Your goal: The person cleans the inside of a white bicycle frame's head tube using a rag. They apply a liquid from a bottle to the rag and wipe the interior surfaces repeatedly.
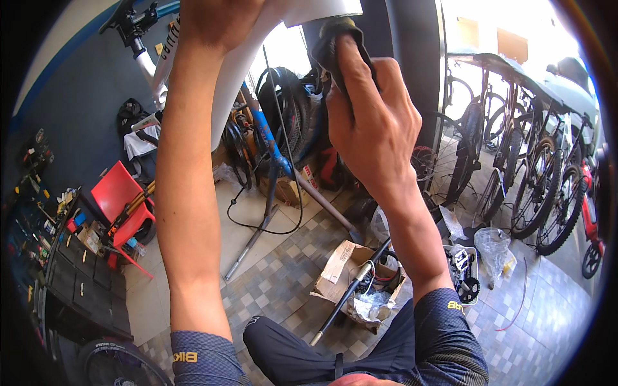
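Observation:
A white bicycle frame (248,61) fills the top of the view, close in front of me. My left hand (222,22) is at its upper left part, against the white tube. The upper edge cuts off that hand's fingers, so their grip is hidden. My right hand (376,112) is closed round a dark, crumpled cloth (335,42), index finger stretched along it. The cloth is just below the frame's cut-off-looking white end (325,9), touching or nearly touching it. Below the frame stands a blue repair stand (261,125) with splayed legs.
A cardboard box (335,273) of parts lies on the tiled floor, with a black tube (344,299) across it. Beside it is a white tray (475,273) of bike parts. Several bicycles (541,174) stand at right. A red chair (119,199) and a black tool cabinet (87,283) are at left.

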A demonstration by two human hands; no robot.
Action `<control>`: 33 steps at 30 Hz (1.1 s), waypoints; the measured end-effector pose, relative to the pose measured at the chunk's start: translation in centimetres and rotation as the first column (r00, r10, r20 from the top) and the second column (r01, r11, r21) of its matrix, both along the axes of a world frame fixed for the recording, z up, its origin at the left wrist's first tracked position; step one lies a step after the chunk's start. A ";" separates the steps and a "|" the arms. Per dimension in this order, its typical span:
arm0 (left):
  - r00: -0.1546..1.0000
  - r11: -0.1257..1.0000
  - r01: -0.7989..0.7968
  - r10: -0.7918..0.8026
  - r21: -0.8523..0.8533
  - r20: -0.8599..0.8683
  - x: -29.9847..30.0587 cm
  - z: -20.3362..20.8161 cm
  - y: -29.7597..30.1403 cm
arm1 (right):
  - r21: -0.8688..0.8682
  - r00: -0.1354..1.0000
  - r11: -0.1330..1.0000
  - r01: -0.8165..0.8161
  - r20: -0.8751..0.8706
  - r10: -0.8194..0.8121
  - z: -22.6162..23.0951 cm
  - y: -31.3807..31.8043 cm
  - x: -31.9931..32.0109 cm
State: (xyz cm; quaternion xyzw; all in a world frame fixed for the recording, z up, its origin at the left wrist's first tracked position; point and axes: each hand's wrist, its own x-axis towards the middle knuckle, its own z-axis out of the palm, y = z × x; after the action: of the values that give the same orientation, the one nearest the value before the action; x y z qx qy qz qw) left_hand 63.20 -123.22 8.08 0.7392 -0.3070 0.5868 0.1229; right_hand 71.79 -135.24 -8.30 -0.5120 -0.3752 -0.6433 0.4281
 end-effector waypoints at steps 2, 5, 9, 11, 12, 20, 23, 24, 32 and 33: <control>0.997 0.997 0.072 -0.071 -0.011 0.034 1.0 0.3 0.5 | 0.021 0.996 0.996 0.092 0.005 -0.092 0.8 0.6 0.4; 0.992 0.996 0.089 -0.090 0.012 0.087 1.5 0.6 0.9 | 0.073 0.986 0.983 0.167 -0.030 -0.165 1.0 2.1 0.4; 1.000 1.000 0.028 -0.028 -0.010 0.008 0.4 -0.1 -0.8 | 0.109 0.993 0.994 0.027 -0.118 -0.014 1.0 3.0 -0.3; 0.999 0.996 0.049 -0.048 -0.071 0.017 0.5 -0.2 -1.2 | 0.128 0.981 0.989 -0.080 -0.164 0.100 1.0 3.8 -1.3; 0.998 0.993 0.060 -0.058 -0.102 0.023 0.5 -0.3 -1.4 | 0.159 0.964 0.970 -0.185 -0.161 0.211 1.0 4.2 -1.6; 0.995 0.998 0.053 -0.051 -0.024 0.088 1.1 -0.2 -0.9 | 0.288 0.334 0.350 -0.891 -0.103 0.937 1.5 4.9 -2.4; 0.990 1.000 0.024 -0.022 -0.009 0.139 1.5 0.4 0.2 | 0.341 -0.113 -0.020 -0.940 -0.255 0.960 2.2 3.0 -2.9; 0.985 1.000 -0.024 0.026 -0.012 0.169 0.8 0.6 0.5 | 0.362 -0.406 -0.279 -0.890 -0.348 0.845 2.1 2.2 -2.8; 0.985 0.998 -0.018 0.026 -0.053 0.172 1.8 0.4 -0.2 | 0.447 -0.356 -0.249 -0.859 -0.172 0.919 -2.6 0.5 1.6; 0.989 0.998 -0.014 0.023 -0.059 0.149 1.5 0.4 -0.5 | 0.336 0.015 0.100 -0.937 -0.245 0.969 -2.5 0.4 1.4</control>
State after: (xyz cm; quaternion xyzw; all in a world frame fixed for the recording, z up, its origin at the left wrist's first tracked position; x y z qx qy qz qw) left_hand 64.75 -123.73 8.50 0.6921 -0.2914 0.6502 0.1154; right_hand 73.21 -134.85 -10.81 -0.2305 -0.4952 -0.0786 0.8340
